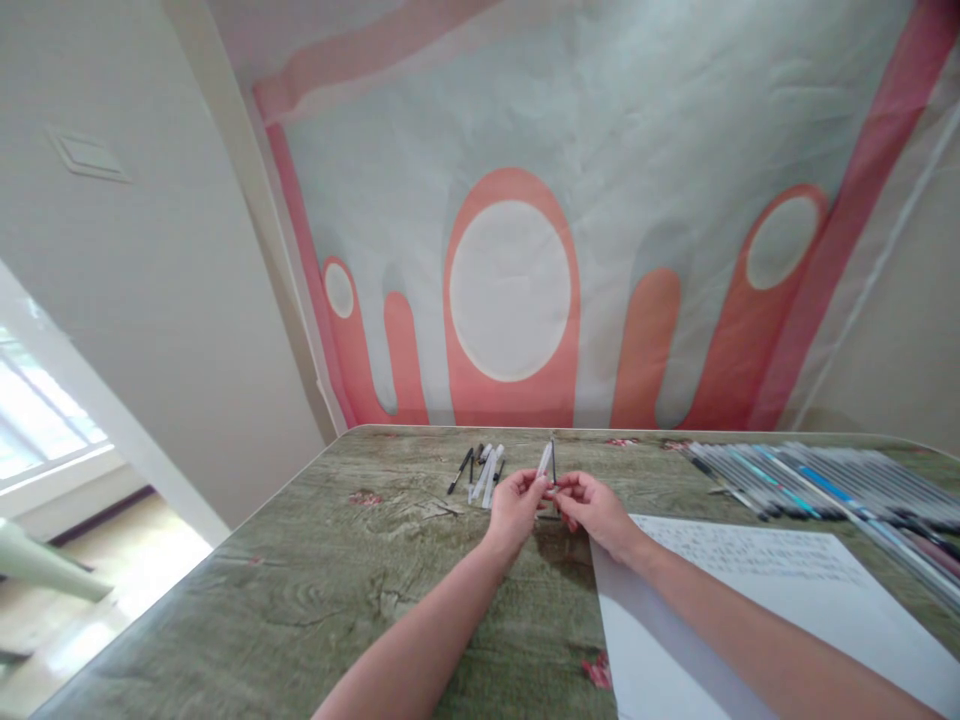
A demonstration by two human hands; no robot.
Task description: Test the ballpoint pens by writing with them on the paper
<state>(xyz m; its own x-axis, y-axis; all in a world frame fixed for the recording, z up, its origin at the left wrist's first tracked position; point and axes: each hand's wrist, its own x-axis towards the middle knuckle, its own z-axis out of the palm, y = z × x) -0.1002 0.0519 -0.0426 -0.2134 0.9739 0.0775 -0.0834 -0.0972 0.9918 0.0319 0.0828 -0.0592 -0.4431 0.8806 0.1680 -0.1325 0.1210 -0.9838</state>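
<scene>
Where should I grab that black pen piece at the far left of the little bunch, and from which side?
Probably pinch the black pen piece around its middle, thumb and fingers across its slim, straight body, coming from the left. It lies slanted on the table, outermost on that side, while the other pen parts lie close on its right.

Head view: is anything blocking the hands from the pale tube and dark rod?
Nothing visible: the left hand and right hand pinch at the pale tube and dark rod; loose pen parts lie off to the left.
</scene>
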